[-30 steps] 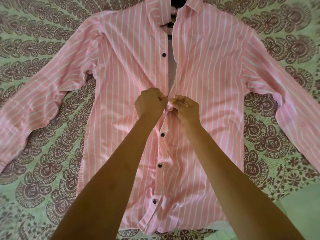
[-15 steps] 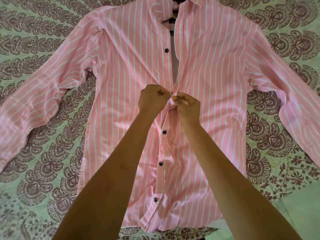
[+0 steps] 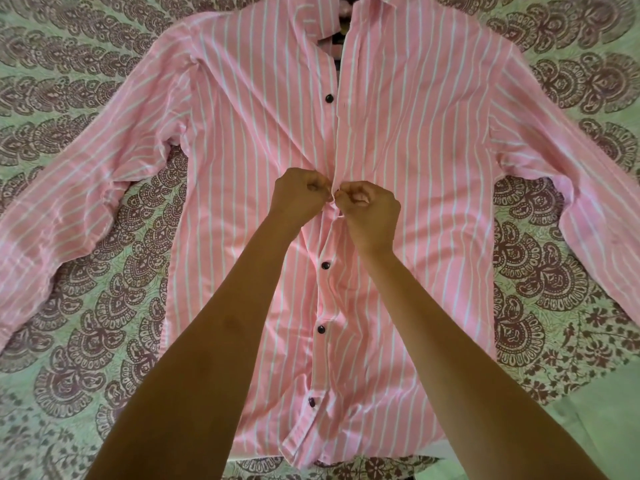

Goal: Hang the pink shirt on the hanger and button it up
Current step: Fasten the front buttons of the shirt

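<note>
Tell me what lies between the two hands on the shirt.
In the head view, only the two front edges of the pink shirt, pinched by the left hand and right hand.

- Collar of the pink shirt (image 3: 259,168) is cut off at 12 o'clock
- Both cuffs run off the frame at 9 and 3 o'clock
- The hanger (image 3: 338,39) shows only as a dark sliver in the neck opening
- Fingers of the left hand (image 3: 299,194) and right hand (image 3: 372,213) hide what they pinch at the placket

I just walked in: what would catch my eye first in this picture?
A pink striped shirt lies spread, sleeves out, across a green and maroon patterned cloth, filling the view. At its middle, the left hand and right hand pinch the two front edges together, with dark buttons showing above and below them.
</note>
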The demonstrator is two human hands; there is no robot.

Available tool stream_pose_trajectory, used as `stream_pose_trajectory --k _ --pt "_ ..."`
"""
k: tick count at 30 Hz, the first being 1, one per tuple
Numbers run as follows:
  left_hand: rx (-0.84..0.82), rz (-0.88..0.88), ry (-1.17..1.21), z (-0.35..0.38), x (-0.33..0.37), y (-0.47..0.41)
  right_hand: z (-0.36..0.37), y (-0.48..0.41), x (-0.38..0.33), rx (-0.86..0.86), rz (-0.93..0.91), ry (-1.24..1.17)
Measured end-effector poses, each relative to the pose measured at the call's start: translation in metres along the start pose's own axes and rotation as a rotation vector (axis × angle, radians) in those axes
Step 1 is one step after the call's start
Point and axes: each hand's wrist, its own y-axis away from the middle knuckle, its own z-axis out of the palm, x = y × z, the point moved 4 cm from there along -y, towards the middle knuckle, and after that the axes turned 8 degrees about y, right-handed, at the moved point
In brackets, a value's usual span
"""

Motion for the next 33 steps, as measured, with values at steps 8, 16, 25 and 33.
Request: stream_pose_trajectory --k 8,16,25,33 --pt "-0.004 -0.172 0.347 0.007 -0.004 0.005 0.007 0.013 -0.003 0.158 -0.225 0.241" --pt "0.000 -0.094 0.376 0.009 -0.009 0.004 0.003 0.005 0.014 -0.041 0.002 -0.216" --pt "-0.113 -0.044 0.343 0.012 -0.005 -0.001 0.005 -0.004 0.016 -0.094 0.095 -0.367" --pt "-0.046 -0.073 0.285 0.011 -0.010 0.000 0.005 0.000 0.019 -0.148 0.136 -0.341"
